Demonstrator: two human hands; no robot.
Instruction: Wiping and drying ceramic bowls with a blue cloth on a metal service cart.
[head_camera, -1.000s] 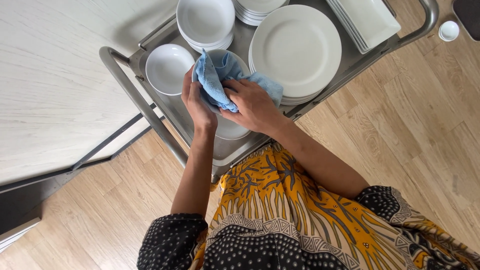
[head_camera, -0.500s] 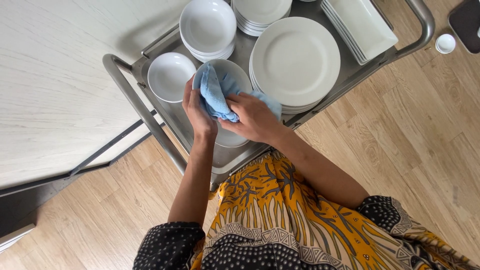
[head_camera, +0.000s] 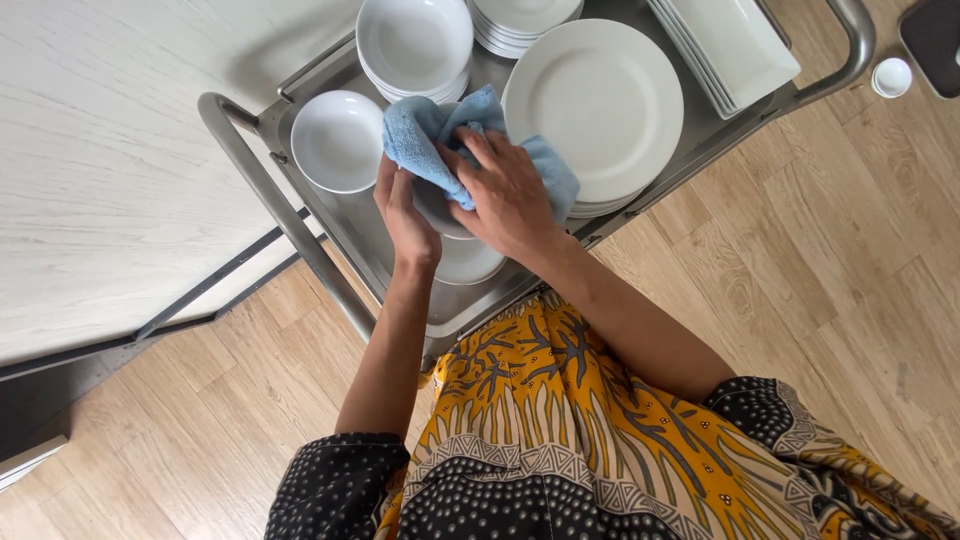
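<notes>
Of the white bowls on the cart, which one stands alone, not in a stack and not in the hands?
The single white bowl at the cart's left end, beside the handle. The other bowls form a stack behind it.

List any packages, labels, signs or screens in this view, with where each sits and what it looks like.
None can be made out: no package, label, sign or screen shows.
What is there: white plates and bowls on a grey metal cart.
The left hand holds a bowl; the right hand presses a blue cloth on it.
A dark flat thing at the top right corner is cut off; its kind cannot be told.
</notes>
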